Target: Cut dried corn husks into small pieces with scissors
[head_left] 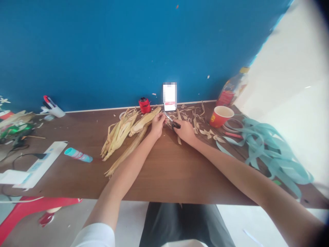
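Observation:
My right hand (185, 131) is closed around the black handles of a pair of scissors (168, 117), whose metal blades point up and left toward my other hand. My left hand (158, 125) is in a pinch close beside the blades; what lies between its fingertips is too small to make out. Dried corn husks (120, 132) lie in a bundle to the left, and one thick husk piece (144, 121) reaches up to my left hand. Cut husk scraps (195, 123) are scattered behind and to the right of my right hand.
A lit phone (170, 97) leans against the blue wall. Near it is a red roll (144, 105). On the right are a red paper cup (221, 116), a bottle (232, 89) and tangled teal ribbon (275, 147). A blue tube (78, 155) and power strip (41, 166) lie left.

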{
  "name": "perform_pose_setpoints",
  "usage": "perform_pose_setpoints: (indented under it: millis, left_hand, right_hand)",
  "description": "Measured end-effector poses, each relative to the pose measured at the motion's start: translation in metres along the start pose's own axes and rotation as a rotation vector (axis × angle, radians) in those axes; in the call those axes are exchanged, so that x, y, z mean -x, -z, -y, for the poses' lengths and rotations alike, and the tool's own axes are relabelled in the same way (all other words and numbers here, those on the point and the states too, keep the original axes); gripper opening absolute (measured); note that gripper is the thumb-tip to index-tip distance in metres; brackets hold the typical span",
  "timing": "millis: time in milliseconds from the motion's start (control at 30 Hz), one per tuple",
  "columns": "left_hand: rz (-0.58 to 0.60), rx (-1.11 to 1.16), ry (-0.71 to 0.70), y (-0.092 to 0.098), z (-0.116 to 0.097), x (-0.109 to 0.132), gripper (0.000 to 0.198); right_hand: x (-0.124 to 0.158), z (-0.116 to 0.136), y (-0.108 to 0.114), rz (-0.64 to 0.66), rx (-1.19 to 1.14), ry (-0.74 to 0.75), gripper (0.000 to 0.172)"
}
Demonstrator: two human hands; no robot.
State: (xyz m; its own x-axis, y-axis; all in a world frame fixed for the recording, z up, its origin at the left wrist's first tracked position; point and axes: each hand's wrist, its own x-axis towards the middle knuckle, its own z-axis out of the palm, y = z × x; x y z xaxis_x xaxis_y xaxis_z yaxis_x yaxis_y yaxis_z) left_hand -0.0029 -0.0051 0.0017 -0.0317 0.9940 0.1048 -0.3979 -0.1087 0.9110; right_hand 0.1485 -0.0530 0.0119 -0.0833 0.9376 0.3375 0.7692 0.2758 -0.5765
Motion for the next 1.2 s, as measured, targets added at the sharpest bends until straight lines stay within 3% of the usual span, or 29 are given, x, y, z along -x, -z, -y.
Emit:
perform_pose_setpoints:
  millis: [667,933,1067,1200]
  left_hand:
    - [-0.059,-0.188,-0.129,-0.001,0.003,0.003,0.025]
    - [-0.069,-0.102,-0.063,-0.003,0.003,0.002,0.028]
    - [-0.004,-0.176,-0.094,-0.004,0.0,0.006,0.023]
    - [0.1,-0.27,-0.132,-0.005,-0.001,0.009,0.021]
  right_hand:
    - [0.004,0.005,0.005,-0.014,0.112,-0.088,0.028]
    - [0.001,0.0,0.002,-0.189,-0.103,-0.064,0.036]
    - [-0.002,-0.005,0.001,-0.235,-0.259,-0.02,0.038]
    - [-0.006,-0.01,-0.003,-0.202,-0.477,-0.007,0.042]
